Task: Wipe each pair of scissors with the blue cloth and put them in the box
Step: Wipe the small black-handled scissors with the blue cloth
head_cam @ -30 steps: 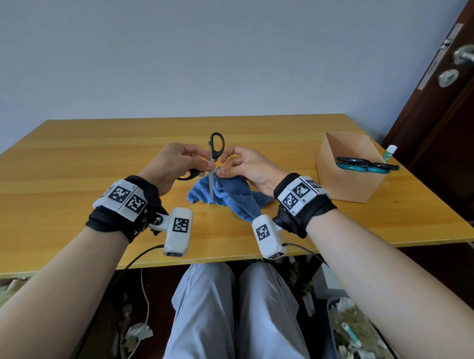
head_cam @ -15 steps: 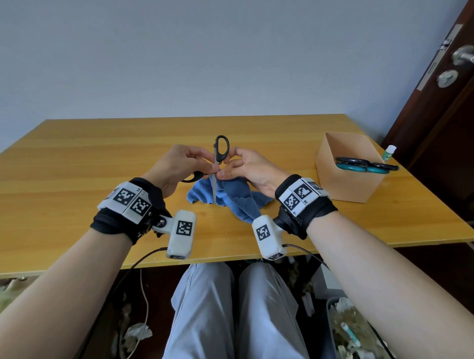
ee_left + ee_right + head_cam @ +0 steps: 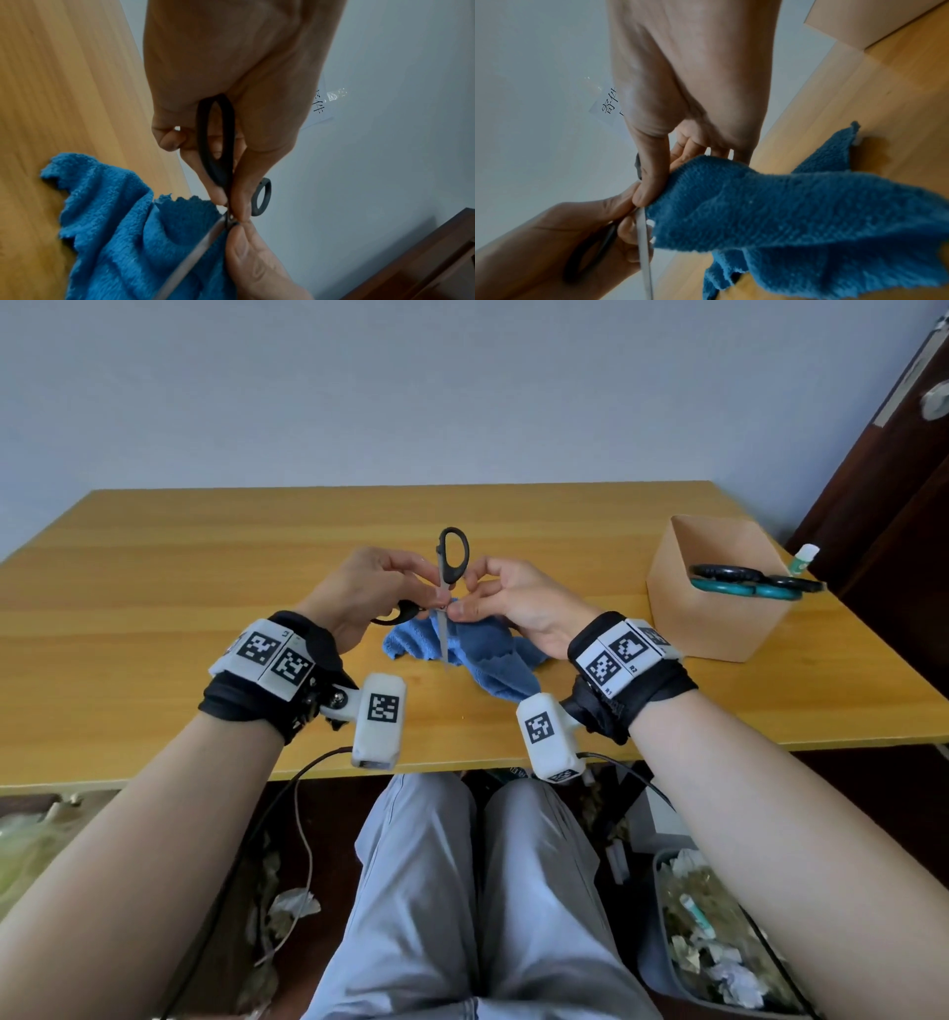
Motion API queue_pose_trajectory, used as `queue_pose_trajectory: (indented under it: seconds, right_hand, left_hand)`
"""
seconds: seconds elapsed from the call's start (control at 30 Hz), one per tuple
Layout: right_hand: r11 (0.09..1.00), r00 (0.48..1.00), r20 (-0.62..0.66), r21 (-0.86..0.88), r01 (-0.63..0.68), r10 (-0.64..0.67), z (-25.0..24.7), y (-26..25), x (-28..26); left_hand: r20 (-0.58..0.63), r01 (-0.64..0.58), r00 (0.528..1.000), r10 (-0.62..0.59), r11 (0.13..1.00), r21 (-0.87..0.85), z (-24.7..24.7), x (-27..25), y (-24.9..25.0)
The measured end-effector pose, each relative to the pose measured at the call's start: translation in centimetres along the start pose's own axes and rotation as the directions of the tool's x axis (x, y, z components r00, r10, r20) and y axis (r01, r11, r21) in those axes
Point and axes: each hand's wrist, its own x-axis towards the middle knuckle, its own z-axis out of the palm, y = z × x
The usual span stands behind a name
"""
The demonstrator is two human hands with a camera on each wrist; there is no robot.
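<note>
Black-handled scissors (image 3: 453,557) stand upright over the table, spread apart, one loop up and a grey blade (image 3: 442,636) pointing down. My left hand (image 3: 411,595) grips the lower handle loop (image 3: 217,142) between thumb and fingers. My right hand (image 3: 467,603) pinches the blue cloth (image 3: 485,654) against the blade just below the pivot. In the right wrist view the cloth (image 3: 782,207) hangs from that pinch onto the wooden table (image 3: 154,588). The cardboard box (image 3: 719,629) stands at the right and holds teal and black scissors (image 3: 750,582).
A small white bottle with a green label (image 3: 803,557) stands behind the box near the table's right edge. A dark wooden door (image 3: 898,505) rises at the far right. Under the table's front edge are my knees and a bin of crumpled paper (image 3: 719,958).
The head view has tilted, so everything sits higher in the picture. Hands, scissors and cloth keep almost the same place over the table, and both grips are unchanged.
</note>
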Motion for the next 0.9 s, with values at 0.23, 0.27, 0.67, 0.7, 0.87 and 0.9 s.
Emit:
queue_pose_trajectory:
  seconds: [0.23, 0.27, 0.67, 0.7, 0.87, 0.9]
  right_hand:
    - [1.000, 1.000, 0.023, 0.004, 0.016, -0.016, 0.1, 0.2, -0.3]
    - [1.000, 1.000, 0.022, 0.002, 0.020, -0.020, 0.1, 0.2, -0.3]
    - [1.000, 0.999, 0.024, -0.013, 0.022, -0.021, -0.2, 0.1, -0.2]
    - [0.999, 0.999, 0.031, -0.031, 0.021, -0.020, -0.2, 0.0, -0.1]
    - [0.997, 0.996, 0.087, -0.072, 0.021, -0.014, 0.0, -0.9, 0.0]
    - [0.998, 0.996, 0.082, -0.056, 0.021, -0.017, 0.0, -0.9, 0.0]
  left_hand:
    - [0.020, 0.002, 1.000, -0.002, 1.000, 0.001, -0.3, -0.1, -0.2]
    - [0.016, 0.003, 1.000, -0.003, 1.000, 0.002, -0.4, -0.1, -0.2]
    - [0.031, -0.011, 0.999, 0.012, 1.000, -0.015, -1.4, -0.4, -0.1]
    - [0.030, -0.011, 0.999, 0.011, 1.000, -0.018, -1.4, -0.4, 0.0]
    - [0.050, -0.010, 0.999, 0.011, 1.000, -0.009, -0.9, -0.4, 0.6]
    - [0.053, -0.010, 0.999, 0.011, 1.000, -0.010, -0.8, -0.3, 0.7]
